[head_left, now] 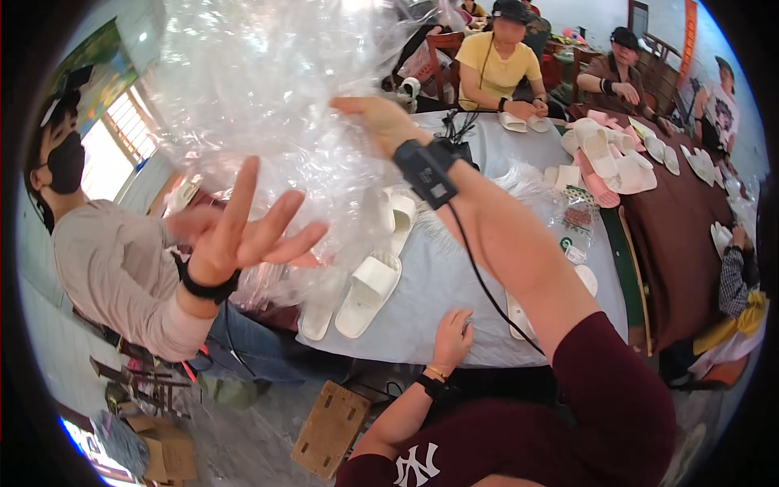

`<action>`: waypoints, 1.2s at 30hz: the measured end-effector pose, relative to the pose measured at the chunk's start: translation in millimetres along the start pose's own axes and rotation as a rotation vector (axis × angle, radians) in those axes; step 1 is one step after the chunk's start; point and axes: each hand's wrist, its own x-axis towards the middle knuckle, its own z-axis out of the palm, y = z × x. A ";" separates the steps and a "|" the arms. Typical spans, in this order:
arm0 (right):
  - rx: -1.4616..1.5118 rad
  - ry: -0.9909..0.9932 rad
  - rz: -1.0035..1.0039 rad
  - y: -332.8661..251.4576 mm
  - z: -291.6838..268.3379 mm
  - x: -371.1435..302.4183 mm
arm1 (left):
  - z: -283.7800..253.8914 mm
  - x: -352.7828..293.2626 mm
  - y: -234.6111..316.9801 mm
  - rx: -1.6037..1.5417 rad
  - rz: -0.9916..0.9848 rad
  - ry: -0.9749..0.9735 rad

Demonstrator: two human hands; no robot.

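Pale bluish walls (604,15) enclose the room. On the left, bright daylight comes through a barred window (132,126), with a colourful picture (104,65) above it; a vertical orange-red banner (690,32) hangs on the far right. A table with a pale cover (446,280) adjoins a brown-covered table (690,260). A wooden chair (446,47) stands behind. On the grey floor (251,442) are a slotted wooden stool (330,430) and a cardboard box (169,450).
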 end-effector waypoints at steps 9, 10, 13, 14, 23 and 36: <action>-0.432 -0.138 -0.512 115.6 -62.0 60.1 | 11.9 1.3 -7.0 0.051 0.053 0.037; -0.723 -0.157 -0.519 143.6 -48.9 40.5 | 1.7 -10.7 -17.5 0.072 0.008 0.065; -1.042 0.051 -0.321 182.7 -107.3 27.8 | 10.0 -0.2 -14.9 0.060 0.013 -0.075; -0.996 0.258 -0.292 194.7 -133.3 22.0 | 16.0 6.7 -11.5 0.032 0.086 -0.098; -0.484 0.524 0.156 240.3 -132.4 -48.2 | -1.2 3.2 2.4 -0.189 0.050 -0.004; -0.591 0.101 0.405 187.1 -152.0 -108.2 | 8.3 5.5 -12.5 0.028 0.082 -0.014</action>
